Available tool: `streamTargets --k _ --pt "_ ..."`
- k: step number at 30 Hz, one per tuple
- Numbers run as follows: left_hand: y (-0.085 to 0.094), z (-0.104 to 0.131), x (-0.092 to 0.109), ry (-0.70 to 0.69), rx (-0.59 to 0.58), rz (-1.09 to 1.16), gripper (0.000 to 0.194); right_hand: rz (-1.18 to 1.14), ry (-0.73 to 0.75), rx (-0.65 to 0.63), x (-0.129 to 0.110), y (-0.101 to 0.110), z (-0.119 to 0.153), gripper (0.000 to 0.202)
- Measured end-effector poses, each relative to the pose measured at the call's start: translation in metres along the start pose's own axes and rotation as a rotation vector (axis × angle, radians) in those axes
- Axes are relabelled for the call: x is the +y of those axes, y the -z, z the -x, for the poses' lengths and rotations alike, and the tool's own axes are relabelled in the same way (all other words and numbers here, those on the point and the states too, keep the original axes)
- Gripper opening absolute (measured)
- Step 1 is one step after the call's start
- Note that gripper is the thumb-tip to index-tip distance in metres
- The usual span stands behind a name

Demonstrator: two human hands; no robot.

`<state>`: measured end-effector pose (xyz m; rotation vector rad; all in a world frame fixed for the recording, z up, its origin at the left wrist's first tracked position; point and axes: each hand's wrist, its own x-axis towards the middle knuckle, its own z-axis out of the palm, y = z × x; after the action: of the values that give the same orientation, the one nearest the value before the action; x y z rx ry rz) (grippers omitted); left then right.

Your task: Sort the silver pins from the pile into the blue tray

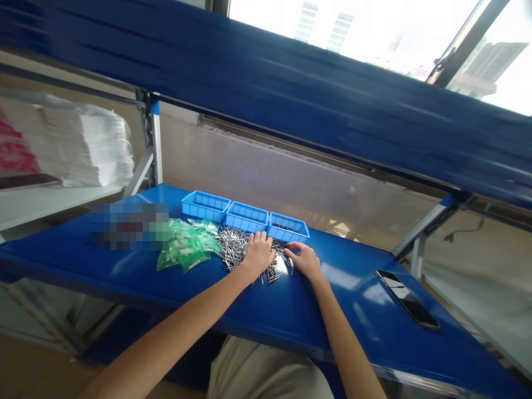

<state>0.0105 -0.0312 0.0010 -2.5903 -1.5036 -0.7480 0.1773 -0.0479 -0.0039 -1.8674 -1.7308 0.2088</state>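
My left hand lies palm down over a heap of thin metal rods, its fingers slightly apart on top of them. Some rods at the heap's right side look dark or gold-tipped. At that right edge is my right hand, thumb and fingers parted beside a few loose rods. I cannot make out anything held in either hand. Behind the heap stand three blue bins in a row: a left bin, a middle bin and a right bin with small dark pieces inside.
Green plastic packets lie left of the heap, beside a blurred-out patch. A phone rests on the blue table at the right. A blue shelf beam crosses above. White stacked material sits on a side shelf.
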Motion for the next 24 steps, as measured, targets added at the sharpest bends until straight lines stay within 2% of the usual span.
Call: streamTargets --k 10,18,24 --pt "-0.0041 -0.0015 -0.003 0.02 -0.056 0.077 0.024 0.012 -0.006 -0.015 -0.0027 0.0023 0.0013 0.022" --pt "-0.0014 -0.0034 -0.0032 0.025 -0.08 0.147 0.02 -0.01 0.047 0.039 -0.0058 0.0001 0.0028 0.021" --pt "-0.0002 -0.0031 -0.0029 0.045 -0.02 0.197 0.016 -0.017 0.012 0.039 -0.0039 0.0007 0.0011 0.024"
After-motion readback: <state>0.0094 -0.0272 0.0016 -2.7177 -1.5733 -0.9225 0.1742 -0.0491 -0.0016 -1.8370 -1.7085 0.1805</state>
